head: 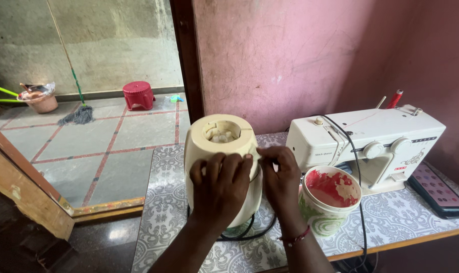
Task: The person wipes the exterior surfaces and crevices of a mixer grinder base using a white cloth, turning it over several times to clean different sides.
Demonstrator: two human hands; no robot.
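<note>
On the patterned tabletop [179,212], near its left edge, stood the cream mixer-grinder base [222,167], with its open coupling socket [221,132] facing up and pale bits visible inside. Both hands were on the unit. The left hand [220,187] lay spread flat against the near side of the housing, fingers pointing up toward the rim — a bracing contact, not a closed grip. The right hand [280,177] pressed against the right flank, its fingertips [264,151] curled at the upper edge; whether they pinched a part there could not be told from this view. The hands were apart, one on each side of the body.

A black power cord [249,233] looped out from under the base at the front. Just to the right stood a round cup [330,199] with red residue inside, near the right wrist. Behind it sat a white sewing machine [371,146], and a dark flat device [439,191] lay at the far right.

Judged from this posture, handling called for the following:
- Keep the left palm firm so that the base did not slide or tip on the smooth cloth.
- Work the upper rim with the right fingertips only — away from the socket.
- Keep the right forearm off the cup, which would likely tip easily.
- Avoid dragging the base across its cord.
</note>
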